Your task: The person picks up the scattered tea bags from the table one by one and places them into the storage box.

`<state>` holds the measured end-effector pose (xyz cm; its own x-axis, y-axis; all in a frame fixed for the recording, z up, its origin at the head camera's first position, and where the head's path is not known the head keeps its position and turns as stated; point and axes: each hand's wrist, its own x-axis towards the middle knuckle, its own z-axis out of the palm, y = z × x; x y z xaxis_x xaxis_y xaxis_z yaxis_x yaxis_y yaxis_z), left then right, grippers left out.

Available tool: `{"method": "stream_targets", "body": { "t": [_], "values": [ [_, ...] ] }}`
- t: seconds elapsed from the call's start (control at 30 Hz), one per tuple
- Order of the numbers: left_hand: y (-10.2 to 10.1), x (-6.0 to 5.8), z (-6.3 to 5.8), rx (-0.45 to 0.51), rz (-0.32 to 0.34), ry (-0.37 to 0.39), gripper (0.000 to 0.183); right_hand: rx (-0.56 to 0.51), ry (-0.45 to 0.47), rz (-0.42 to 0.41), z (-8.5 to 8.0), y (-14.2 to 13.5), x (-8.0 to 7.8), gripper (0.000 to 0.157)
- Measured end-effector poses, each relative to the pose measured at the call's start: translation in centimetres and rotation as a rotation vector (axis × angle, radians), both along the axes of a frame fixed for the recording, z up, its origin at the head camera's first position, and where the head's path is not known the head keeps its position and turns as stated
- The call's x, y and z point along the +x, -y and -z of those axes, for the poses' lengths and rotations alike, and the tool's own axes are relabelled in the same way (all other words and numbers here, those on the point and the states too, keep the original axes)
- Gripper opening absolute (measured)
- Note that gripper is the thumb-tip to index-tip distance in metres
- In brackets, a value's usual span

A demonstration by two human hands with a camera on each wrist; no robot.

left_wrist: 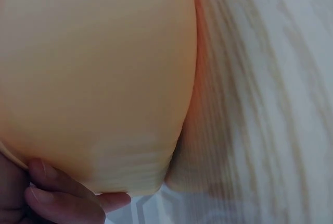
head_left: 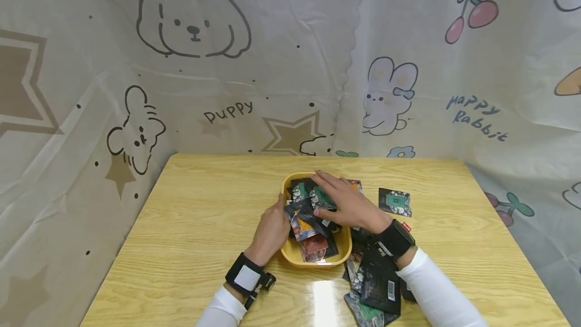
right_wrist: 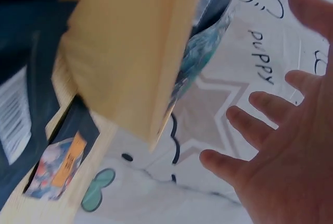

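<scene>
A yellow plastic basket [head_left: 317, 265] holds several small foil packets [head_left: 308, 221], mostly black with green, orange or red labels. My left hand [head_left: 271, 228] grips the basket's left side; the left wrist view shows its bent fingers [left_wrist: 65, 203] against the smooth outer wall [left_wrist: 104, 78]. Above the right part of the basket is my right hand [head_left: 349, 206], fingers spread and nothing held. In the right wrist view that open hand [right_wrist: 291, 146] appears apart from the basket wall [right_wrist: 125, 52], with a packet [right_wrist: 203, 52] sticking up past the rim.
More black packets [head_left: 381, 284] lie piled on the wooden table [head_left: 204, 206], right of the basket and partly under my right forearm. A single packet with a green label [head_left: 396, 202] lies farther back on the right. A printed curtain [head_left: 272, 64] hangs behind the table.
</scene>
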<state>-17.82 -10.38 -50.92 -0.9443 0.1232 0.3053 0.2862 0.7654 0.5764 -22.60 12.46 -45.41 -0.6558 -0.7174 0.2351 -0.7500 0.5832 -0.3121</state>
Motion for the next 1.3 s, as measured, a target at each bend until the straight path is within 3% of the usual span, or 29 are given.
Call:
{"method": "stream_targets", "body": {
  "t": [0.17, 0.37, 0.53, 0.7, 0.9, 1.17, 1.3],
  "values": [
    [0.0, 0.0, -0.1, -0.012, -0.012, 0.005, 0.047, 0.032, 0.013, 0.074, -0.4, -2.2, -0.4, 0.082],
    [0.3, 0.1, 0.0, -0.008, -0.017, 0.018, 0.049, 0.038, 0.009, 0.190, -0.1, -7.0, -1.2, 0.083],
    [0.4, 0.1, 0.0, -0.015, -0.022, 0.019, 0.048, 0.055, 0.054, 0.252, 1.5, -11.8, -2.0, 0.084],
    [0.5, 0.1, 0.0, -0.023, -0.023, 0.016, 0.048, 0.101, 0.185, 0.295, 4.0, -15.3, -2.6, 0.088],
    [0.3, 0.0, -0.1, -0.005, -0.016, 0.016, 0.047, 0.152, 0.323, 0.301, 6.1, -17.0, -2.5, 0.083],
    [-0.1, -0.2, -0.1, -0.007, -0.017, 0.010, 0.048, 0.190, 0.213, 0.324, 6.3, -17.1, -2.1, 0.056],
    [-0.3, -0.1, -0.1, -0.006, -0.011, 0.033, 0.048, 0.243, 0.201, 0.344, 6.5, -16.4, -1.8, 0.062]
  ]
}}
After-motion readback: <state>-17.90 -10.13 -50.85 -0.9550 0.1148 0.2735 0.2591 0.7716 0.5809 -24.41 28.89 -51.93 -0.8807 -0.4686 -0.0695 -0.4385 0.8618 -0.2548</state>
